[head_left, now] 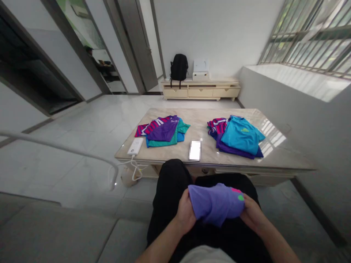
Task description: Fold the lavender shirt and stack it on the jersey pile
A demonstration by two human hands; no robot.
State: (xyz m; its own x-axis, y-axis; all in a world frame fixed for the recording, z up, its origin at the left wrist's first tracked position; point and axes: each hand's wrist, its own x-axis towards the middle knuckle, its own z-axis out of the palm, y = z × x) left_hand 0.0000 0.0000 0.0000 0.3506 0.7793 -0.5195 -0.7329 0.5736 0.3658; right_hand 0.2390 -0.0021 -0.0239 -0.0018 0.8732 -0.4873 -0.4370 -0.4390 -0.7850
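Bright, even daylight from barred window (309,33) upper right. Glare patches on glossy table (274,137) near right end (window bars mirrored in them). Sill washed out, nearly white. Doorway at left dark. Soft shadows only. Strong wide-angle bending at edges; walls lean. Centre sharp, hands (186,213) slightly soft.

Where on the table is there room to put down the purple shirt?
The table is bare between the left pile of shirts and the right pile of shirts, apart from a small white thing near the front edge. The far strip behind both piles and the right end are bare too. The left front corner is crowded by a white power bank.
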